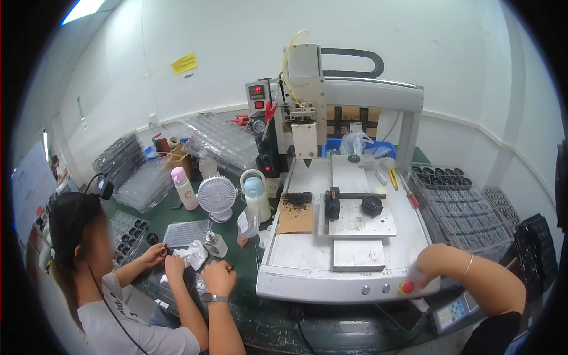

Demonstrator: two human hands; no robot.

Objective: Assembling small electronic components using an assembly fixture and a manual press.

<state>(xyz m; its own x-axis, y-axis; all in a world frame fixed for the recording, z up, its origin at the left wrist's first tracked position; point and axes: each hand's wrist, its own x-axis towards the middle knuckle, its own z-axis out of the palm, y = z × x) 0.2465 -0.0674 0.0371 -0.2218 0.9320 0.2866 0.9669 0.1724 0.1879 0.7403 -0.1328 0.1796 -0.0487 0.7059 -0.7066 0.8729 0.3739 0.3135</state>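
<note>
My left hand (219, 278), with a watch on its wrist, is closed beside a clear glass bottle (215, 244). Something small may be between its fingertips, too small to name. My right hand (423, 266) bends down at the front right corner of a white bench machine (307, 285), close by its red button (407, 287). Its fingers are blurred, and whether they touch the button is unclear. On the machine's bed, a black round part (371, 205) sits on a white fixture plate (361, 226), below and right of the dispensing head (305, 141).
A co-worker's hands (155, 254) work at the left, near a white cloth (192, 255) and a tray of black round parts (131, 238). Brown card with black crumbs (296, 222) lies on the bed. A fan (216, 196) stands behind; stacked clear trays (467, 213) stand right.
</note>
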